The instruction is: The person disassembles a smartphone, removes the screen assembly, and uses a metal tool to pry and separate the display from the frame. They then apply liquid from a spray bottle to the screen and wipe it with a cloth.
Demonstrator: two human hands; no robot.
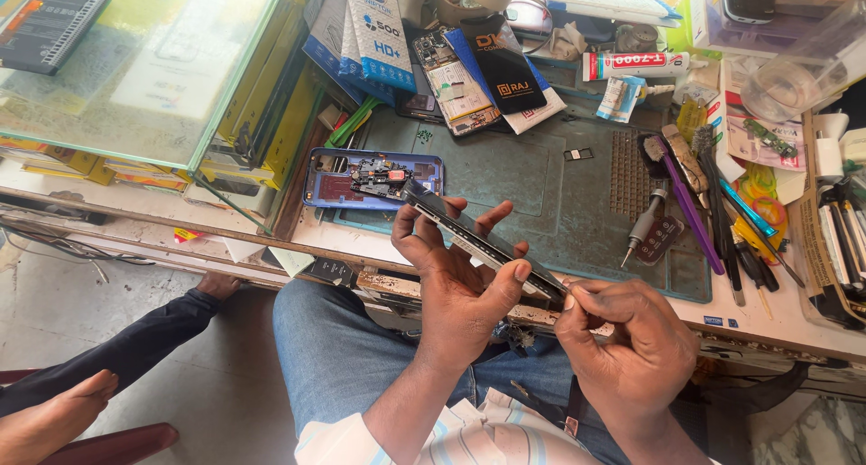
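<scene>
- Two bare hands work at lower centre of the frame, above my lap and just in front of the bench edge.
- I read the left hand [456, 280] as grasping a slim dark phone panel [478, 244]: thumb along the near edge, fingers wrapped behind and rising above the far edge.
- I see the panel edge-on. Its long axis runs diagonally, from upper left near the blue phone back shell [336, 184] down to lower right.
- I read the right hand [622, 339] as clenched in a pinch, thumb and forefinger closed at the panel's lower right end. Whether they hold a small part or tool, or only the panel corner, I cannot tell.
- Key relation: the panel's lower right end lies directly at the right fingertips, up and left of the right palm. The left hand carries the panel's middle; the right hand is nearer that working end.
- On the green work mat [532, 185], in the middle of the frame, the blue shell lies open with circuit parts showing.
- A precision screwdriver [642, 226] and a purple-handled brush [681, 199] lie right of centre, apart from both hands.
- A glue tube [631, 65] lies at upper right.
- Another person's leg and foot [54, 415] show at lower left.
</scene>
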